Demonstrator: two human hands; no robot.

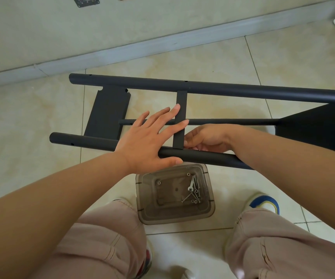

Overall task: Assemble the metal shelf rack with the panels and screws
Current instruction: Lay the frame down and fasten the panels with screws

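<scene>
Our left hand (149, 140) lies spread flat over the near tube (94, 142). Our right hand (206, 139) pinches the narrow crossbar (181, 109), near the tray of screws (193, 191).

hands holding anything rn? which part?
The left hand lies flat, fingers straight, on the rack frame over the near tube. The right hand pinches the flat crossbar at its lower end by that tube.

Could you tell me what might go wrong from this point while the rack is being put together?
The left hand only lies flat on the near tube, so the frame could roll or shift while the right hand works at the crossbar joint. Those fingers sit close to that joint and could get pinched. The screw container stands right beside the feet and might be kicked over.
</scene>
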